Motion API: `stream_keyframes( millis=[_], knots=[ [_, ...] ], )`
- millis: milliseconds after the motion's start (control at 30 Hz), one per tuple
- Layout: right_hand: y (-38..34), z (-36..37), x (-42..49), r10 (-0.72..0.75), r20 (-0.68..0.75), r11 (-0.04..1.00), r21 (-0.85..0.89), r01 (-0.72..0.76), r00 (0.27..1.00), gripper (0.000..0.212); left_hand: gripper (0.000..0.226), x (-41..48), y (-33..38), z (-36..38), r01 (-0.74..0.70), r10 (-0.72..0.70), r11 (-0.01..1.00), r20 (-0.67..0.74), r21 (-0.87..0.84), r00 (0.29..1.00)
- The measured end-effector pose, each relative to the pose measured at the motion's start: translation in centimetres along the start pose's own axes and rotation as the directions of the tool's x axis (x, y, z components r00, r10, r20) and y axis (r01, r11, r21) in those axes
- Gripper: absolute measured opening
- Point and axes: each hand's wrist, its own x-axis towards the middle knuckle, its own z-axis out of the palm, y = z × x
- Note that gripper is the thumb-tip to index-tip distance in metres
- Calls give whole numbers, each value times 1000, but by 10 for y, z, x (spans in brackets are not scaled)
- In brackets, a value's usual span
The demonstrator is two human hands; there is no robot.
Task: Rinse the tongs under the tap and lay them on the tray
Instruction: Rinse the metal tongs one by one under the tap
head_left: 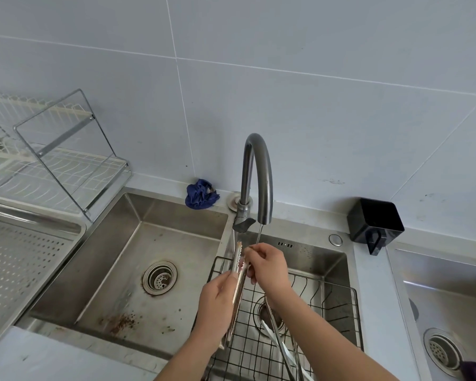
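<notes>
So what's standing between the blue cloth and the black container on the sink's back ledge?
The tap, with water running, rises between the blue cloth and the black container; the head view shows it.

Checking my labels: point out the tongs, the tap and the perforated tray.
tongs [237,255], head view, scalloped tip
tap [257,139], head view, top of the curved spout
perforated tray [19,259], head view, its holed floor

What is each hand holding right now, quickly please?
Left hand: closed, gripping the tongs at mid length.
Right hand: closed, pinching the tongs near their toothed end.
</notes>
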Motion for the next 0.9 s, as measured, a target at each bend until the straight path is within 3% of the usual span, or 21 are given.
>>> stream_keyframes(
  millis=[67,200,267,333,400,467,600,733,800,900],
  knots=[
    [-1,-3,5,-27,-69,999,-39,24,997,29,29,2,1,2,0,1,1000,33,-17,999],
    [0,0,2,-47,22,999,24,47,999,13,33,6,2,5,16,-15,999,14,-49,1000],
    [1,-1,0,-43,41,997,58,40,998,18,29,8,1,3,20,-19,998,13,-55,1000],
    [0,-6,2,-66,-30,998,-1,66,997,11,29,8,3,2,12,-11,999,20,-48,1000],
    [-2,-9,7,-91,-105,992,-95,81,990,23,29,6,6,6,8,-6,999,34,-49,999],
    [-4,-9,10,-72,-58,995,-67,68,996,22,29,6,7,8,25,-24,998,22,-55,999],
    [-9,-17,11,-12,139,987,163,-11,990,9,27,13,8,5,115,-118,984,-11,-134,993],
    [-14,-25,13,31,145,960,271,-69,989,24,31,16,12,6,184,-180,949,39,-258,983],
    [-13,-25,11,54,218,932,338,-127,974,17,30,18,15,8,202,-203,926,29,-318,979],
    [-13,-25,8,50,285,946,294,-137,957,15,25,23,13,8,218,-223,899,31,-381,974]
  ],
)
